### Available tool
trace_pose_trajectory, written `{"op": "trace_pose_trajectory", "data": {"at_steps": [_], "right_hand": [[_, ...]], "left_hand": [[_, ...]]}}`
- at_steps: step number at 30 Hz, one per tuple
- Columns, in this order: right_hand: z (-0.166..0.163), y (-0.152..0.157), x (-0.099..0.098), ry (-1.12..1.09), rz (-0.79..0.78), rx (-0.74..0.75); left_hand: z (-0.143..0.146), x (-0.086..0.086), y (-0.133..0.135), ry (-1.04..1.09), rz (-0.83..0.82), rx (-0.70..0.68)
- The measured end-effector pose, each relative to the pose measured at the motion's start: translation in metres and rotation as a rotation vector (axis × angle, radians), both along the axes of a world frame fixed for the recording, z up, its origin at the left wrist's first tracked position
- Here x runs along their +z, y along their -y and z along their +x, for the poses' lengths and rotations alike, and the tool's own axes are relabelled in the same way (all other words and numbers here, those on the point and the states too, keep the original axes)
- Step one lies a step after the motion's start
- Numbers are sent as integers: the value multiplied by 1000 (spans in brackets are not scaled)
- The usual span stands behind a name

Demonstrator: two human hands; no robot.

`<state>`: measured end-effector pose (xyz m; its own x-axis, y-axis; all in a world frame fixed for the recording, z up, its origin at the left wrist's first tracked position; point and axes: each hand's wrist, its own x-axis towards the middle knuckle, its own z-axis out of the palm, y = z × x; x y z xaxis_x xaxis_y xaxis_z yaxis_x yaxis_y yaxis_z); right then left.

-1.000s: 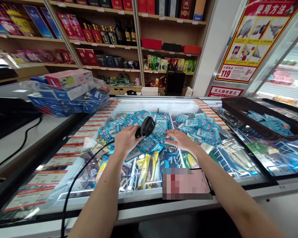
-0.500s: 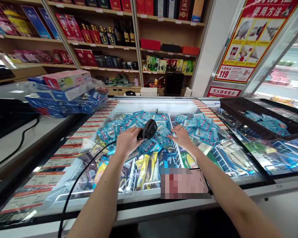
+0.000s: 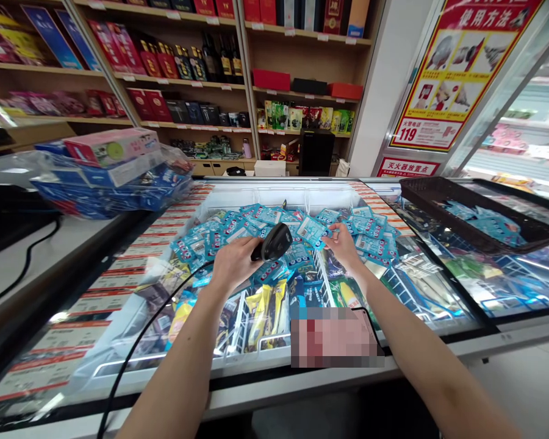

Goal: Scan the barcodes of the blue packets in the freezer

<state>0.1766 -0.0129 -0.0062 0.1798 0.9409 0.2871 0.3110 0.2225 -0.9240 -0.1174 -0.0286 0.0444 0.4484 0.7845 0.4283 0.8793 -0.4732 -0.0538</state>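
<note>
My left hand is wrapped round the handle of a black barcode scanner, its head pointing right and its cable running down past my left forearm. In my right hand a blue packet is pinched at its right edge between thumb and fingers, a little to the right of the scanner head. Many more blue packets lie spread in a pile on the freezer's glass top, around and under both hands. A phone with a blurred screen rests near the front edge, between my forearms.
A dark brown tray holding similar blue packets stands at the right. On the left is a plastic-wrapped stack of boxes. Beneath the glass are wire baskets of yellow-wrapped goods. Shelves line the back.
My right hand has closed on a blue packet and lifted it off the pile. The left hand keeps the scanner in nearly the same place. The view has shifted slightly.
</note>
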Motion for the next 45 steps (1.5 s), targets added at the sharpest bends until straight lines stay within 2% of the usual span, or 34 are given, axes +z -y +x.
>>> {"op": "trace_pose_trajectory", "data": {"at_steps": [8, 25, 31, 35, 40, 45], "right_hand": [[7, -1, 0, 17, 69, -57], [2, 8, 7, 27, 53, -41], [0, 8, 7, 19, 71, -47], [8, 10, 11, 50, 108, -133], [32, 14, 17, 91, 155, -315], [57, 12, 15, 143, 92, -440]], "left_hand": [[9, 2, 4, -9, -57, -86], [10, 1, 4, 7, -97, -123], [12, 2, 5, 16, -100, -90], [11, 1, 4, 8, -97, -83], [10, 0, 4, -1, -71, -95], [7, 0, 4, -28, -48, -81]]}}
